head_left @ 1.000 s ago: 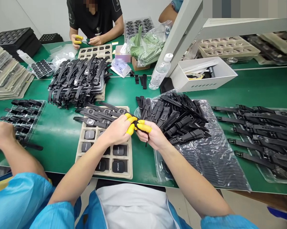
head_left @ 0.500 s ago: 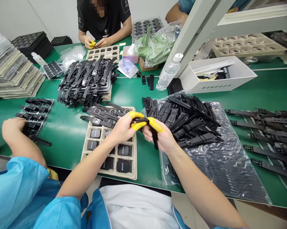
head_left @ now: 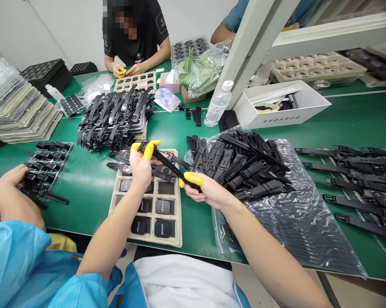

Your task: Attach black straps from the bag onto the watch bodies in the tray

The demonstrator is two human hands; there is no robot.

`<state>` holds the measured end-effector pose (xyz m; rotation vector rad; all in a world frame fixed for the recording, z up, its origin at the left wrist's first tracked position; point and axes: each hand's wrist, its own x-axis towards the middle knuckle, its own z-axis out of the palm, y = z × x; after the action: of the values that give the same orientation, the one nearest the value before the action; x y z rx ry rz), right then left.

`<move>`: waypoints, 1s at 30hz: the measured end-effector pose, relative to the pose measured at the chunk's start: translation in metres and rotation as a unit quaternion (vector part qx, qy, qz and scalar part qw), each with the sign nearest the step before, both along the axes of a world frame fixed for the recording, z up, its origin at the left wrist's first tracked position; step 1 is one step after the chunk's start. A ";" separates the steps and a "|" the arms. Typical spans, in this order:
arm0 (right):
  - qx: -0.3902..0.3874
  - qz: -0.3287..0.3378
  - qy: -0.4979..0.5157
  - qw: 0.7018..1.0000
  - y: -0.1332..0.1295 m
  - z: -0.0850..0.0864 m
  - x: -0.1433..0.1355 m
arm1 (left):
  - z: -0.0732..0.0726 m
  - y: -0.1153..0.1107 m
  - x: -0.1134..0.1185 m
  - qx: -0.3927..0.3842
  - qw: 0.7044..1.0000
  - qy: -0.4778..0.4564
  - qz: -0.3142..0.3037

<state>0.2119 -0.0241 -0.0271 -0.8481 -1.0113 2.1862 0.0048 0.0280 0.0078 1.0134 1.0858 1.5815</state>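
Note:
Both my hands wear yellow finger cots and hold one black watch with its strap (head_left: 167, 164) stretched between them. My left hand (head_left: 141, 164) grips the upper end above the beige tray (head_left: 177, 222) of dark watch bodies. My right hand (head_left: 206, 190) pinches the lower end next to a pile of black straps (head_left: 244, 164) lying on a clear plastic bag (head_left: 295, 222). A few finished watches (head_left: 122, 162) lie across the tray's far end.
A heap of assembled watches (head_left: 114, 115) sits behind the tray. A co-worker's hand (head_left: 10, 188) at left touches a clear tray of straps (head_left: 48, 162). More watches (head_left: 356, 179) lie at right. A water bottle (head_left: 217, 105), white box (head_left: 283, 105) and a seated person (head_left: 135, 38) are beyond.
My hands have drawn apart: the left moved up and left, the right stayed low, so the strap now stretches out between them. The camera tilted slightly.

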 end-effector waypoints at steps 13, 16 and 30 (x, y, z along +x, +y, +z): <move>0.119 -0.144 -0.044 0.982 0.000 -0.003 -0.009 | -0.035 -0.018 0.013 0.109 0.880 0.382 -0.261; 0.120 -0.128 -0.031 0.984 -0.001 -0.005 -0.009 | -0.040 -0.022 0.011 0.183 0.830 0.465 -0.248; 0.010 -0.156 0.063 0.986 0.001 0.001 -0.010 | -0.041 -0.023 0.010 0.219 0.825 0.467 -0.232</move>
<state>0.2019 -0.0236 -0.0257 -0.7905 -0.7795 1.9337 0.0149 0.0055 -0.0327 2.3194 0.9495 0.8971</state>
